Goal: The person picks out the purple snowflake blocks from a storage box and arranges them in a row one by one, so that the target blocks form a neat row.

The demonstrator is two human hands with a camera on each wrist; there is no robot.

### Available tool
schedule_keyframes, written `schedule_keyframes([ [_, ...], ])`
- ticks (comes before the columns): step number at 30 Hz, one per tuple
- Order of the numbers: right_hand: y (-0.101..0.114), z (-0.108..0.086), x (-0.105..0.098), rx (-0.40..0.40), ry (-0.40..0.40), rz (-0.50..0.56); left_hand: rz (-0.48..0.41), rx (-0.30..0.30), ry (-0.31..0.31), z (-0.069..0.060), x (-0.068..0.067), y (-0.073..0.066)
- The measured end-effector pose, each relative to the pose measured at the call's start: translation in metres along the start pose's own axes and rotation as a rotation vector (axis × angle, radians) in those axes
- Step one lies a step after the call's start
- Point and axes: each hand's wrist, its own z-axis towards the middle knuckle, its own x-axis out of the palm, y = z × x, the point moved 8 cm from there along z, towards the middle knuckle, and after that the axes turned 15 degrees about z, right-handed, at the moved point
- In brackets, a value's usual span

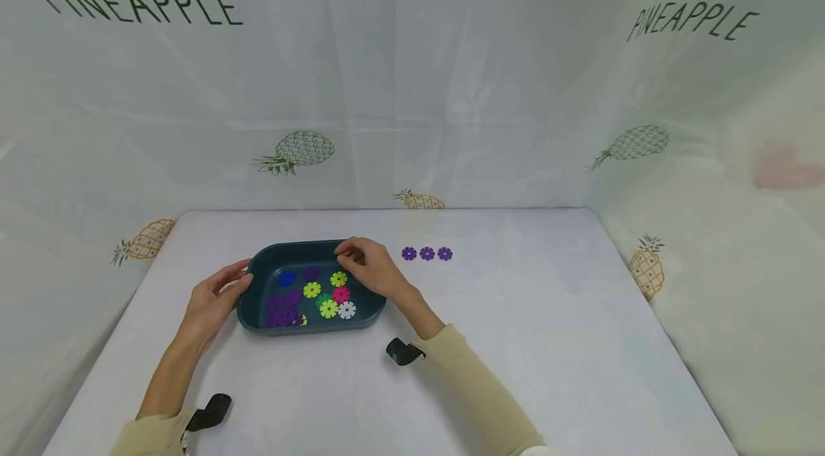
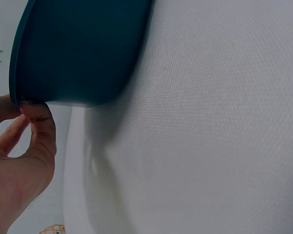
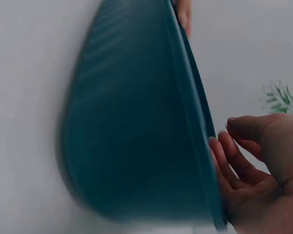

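A dark teal tray (image 1: pixel 309 328) with several flower-shaped discs in it stands at the left of the white table. My left hand (image 1: pixel 210 302) grips its left end; in the left wrist view, the thumb and fingers of that hand (image 2: pixel 27 156) pinch the tray's rim (image 2: pixel 14 63). Over the tray's back right part is my right hand (image 1: pixel 374 268), its fingers loosely bent. The right wrist view shows this hand (image 3: pixel 263 170) beside the rim (image 3: pixel 198 112), thumb and fingertips close together, with nothing visible between them. Purple discs (image 1: pixel 281 316) lie at the tray's left; a yellow one (image 1: pixel 312 290) lies nearer the middle.
Three purple discs (image 1: pixel 427 253) lie in a row on the table, to the right of the tray. A white cloth (image 1: pixel 490 119) printed with pineapples hangs behind the table (image 1: pixel 548 341) and at its sides.
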Motion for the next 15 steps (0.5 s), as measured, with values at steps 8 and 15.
schedule_keyframes([
  [8,0.000,0.006,0.041,-0.008,0.070,0.028,0.020,-0.028,-0.013,-0.001,0.001,0.003],
  [15,-0.006,0.016,0.072,-0.006,0.137,0.018,0.012,-0.022,-0.015,0.001,-0.001,0.001],
])
